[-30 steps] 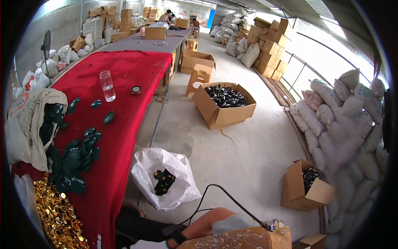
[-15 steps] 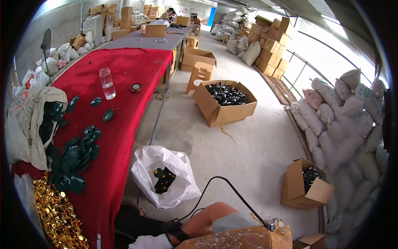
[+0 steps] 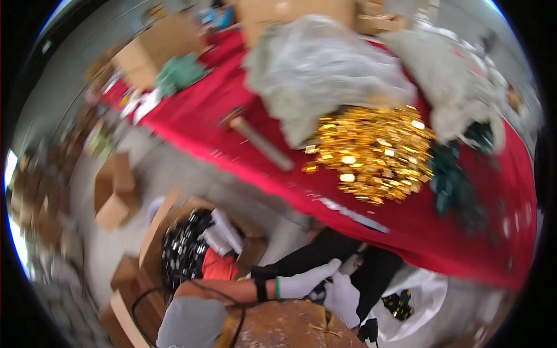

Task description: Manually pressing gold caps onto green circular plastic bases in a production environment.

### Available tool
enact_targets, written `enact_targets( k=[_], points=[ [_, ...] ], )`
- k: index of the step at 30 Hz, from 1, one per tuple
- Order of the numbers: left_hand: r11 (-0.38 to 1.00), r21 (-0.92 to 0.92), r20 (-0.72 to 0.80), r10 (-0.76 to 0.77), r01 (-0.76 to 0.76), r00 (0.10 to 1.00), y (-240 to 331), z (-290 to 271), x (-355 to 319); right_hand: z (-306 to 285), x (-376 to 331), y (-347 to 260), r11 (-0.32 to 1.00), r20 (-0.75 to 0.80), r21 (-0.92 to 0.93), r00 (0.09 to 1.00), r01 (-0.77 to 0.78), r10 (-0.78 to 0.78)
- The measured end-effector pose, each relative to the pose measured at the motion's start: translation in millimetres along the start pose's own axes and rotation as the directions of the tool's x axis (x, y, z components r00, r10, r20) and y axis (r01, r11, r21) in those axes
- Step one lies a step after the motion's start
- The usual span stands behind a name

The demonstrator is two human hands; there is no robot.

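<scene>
- View has swung hard since the earlier frames: back then we look down the hall at the floor boxes, now we face the red table from its edge, and the frame is motion-blurred.
- Both gloved hands are now in view low centre, above our dark lap.
- Left hand, white glove, reaches right with fingers extended; we cannot tell whether it grips anything.
- Right hand, white glove, sits just beside the left one, touching or nearly so; its grip is also unclear, blur hides the fingers.
- Nearest thing: white plastic bag of small dark and gold pieces, just right of the hands, below the table edge.
- Brown cardboard surface lies right under the hands.
- Open cardboard box of black parts stands to the left on the floor.
- On the table: gold pieces pile, dark green pieces beside it, grey sacks behind.
- A rod-like tool lies on the cloth left of the gold pile.
</scene>
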State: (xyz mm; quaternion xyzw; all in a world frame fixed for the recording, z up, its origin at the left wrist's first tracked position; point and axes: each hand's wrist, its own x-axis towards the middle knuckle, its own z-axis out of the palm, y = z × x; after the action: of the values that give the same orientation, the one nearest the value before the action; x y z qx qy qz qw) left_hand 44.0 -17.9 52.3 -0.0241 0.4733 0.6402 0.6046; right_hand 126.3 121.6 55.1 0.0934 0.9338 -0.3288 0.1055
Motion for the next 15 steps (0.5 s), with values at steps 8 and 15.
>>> enact_targets(
  k=[8,15],
  points=[
    [0.845,0.229,-0.298,0.533,-0.482,0.792,-33,-20,3,9,17,-19,0.950,-0.180,0.244,0.972,0.194,-0.152],
    [0.234,0.954,-0.085,0.811,-0.187,0.578,-3,-32,-25,14,49,-17,-0.083,0.597,0.802,0.801,-0.592,0.052]
  ],
)
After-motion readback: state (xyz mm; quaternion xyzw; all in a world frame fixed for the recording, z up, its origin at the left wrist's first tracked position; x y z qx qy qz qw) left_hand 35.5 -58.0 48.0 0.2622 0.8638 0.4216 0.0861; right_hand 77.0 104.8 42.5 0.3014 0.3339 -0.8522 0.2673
